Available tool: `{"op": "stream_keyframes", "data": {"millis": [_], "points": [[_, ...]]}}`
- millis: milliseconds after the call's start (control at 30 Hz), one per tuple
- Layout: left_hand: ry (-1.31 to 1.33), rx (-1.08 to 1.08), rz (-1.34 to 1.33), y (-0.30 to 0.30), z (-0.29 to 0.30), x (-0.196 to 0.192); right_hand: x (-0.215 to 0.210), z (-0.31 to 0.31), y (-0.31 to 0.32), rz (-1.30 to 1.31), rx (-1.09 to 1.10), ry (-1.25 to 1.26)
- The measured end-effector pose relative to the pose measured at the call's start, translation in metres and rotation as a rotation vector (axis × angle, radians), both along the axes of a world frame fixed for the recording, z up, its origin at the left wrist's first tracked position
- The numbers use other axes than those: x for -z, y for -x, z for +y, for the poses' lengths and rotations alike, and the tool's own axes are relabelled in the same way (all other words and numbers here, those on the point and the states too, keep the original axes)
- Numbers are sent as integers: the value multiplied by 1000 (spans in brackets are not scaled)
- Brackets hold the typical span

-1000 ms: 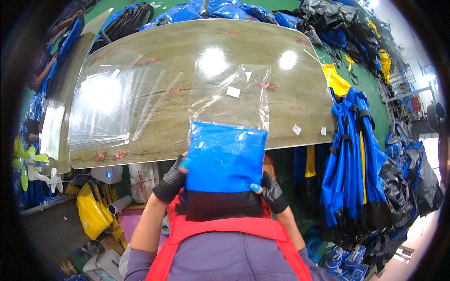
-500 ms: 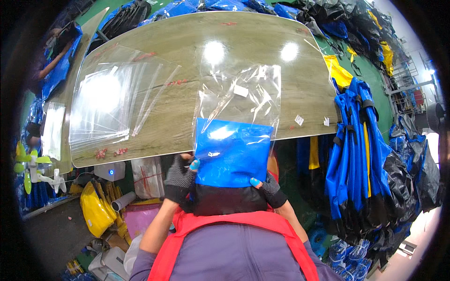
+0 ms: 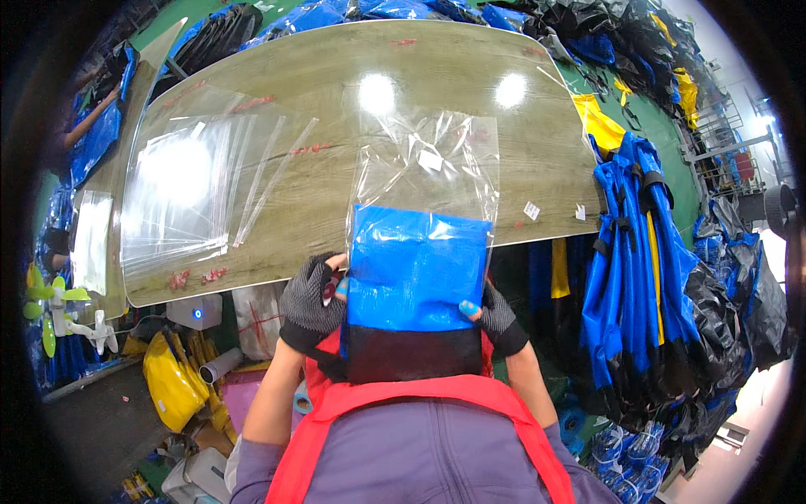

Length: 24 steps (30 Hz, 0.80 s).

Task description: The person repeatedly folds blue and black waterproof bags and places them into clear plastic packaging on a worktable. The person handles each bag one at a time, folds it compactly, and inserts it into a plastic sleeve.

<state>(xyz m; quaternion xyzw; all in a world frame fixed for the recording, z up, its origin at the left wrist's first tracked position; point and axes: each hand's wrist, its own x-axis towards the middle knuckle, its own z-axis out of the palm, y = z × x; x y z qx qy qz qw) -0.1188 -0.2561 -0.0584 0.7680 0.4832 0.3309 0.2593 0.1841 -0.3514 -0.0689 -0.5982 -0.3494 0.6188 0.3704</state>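
Blue and black, the folded packet [image 3: 420, 273] sits between the 2 hands, in front of the table [image 3: 327, 76], with its top edge overlapping the table's front edge in view and its black lower part close to the red apron [image 3: 374, 391]. A clear plastic bag [image 3: 388, 181] reaches up from the packet over the table, wrinkled and shiny, with a white label [image 3: 430, 160] near its middle; its sides run down beside the blue top, though how far it goes down cannot be told.

Both hands wear dark, patterned fingerless gloves. The left hand [image 3: 314, 304] grasps the packet's left edge, its thumb against the border and its index finger bent above. The right hand [image 3: 499, 319] grasps the right edge, its thumb pressed flat on the blue face; its other fingers are mostly hidden behind.

Towards the table's left edge lie clear plastic sleeves [image 3: 220, 181], fanned and overlapping, under a strong glare. Near the right end of the front edge are 2 small white tags [image 3: 531, 210]. Blue strapped pieces [image 3: 630, 260] hang just past the front right corner, with a yellow piece [image 3: 601, 126] by the right edge. Beyond the left edge, a co-worker's arm [image 3: 94, 120] reaches towards blue material [image 3: 99, 149].
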Motion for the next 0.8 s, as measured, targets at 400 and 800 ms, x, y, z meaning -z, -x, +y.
{"op": "stream_keyframes", "data": {"millis": [400, 800], "points": [[-22, -85, 313, 24, -54, 35, -2, -14, 15, -127, 43, -37], [905, -46, -1003, 34, -31, 46, -10, -48, 31, -146, -40, -214]]}}
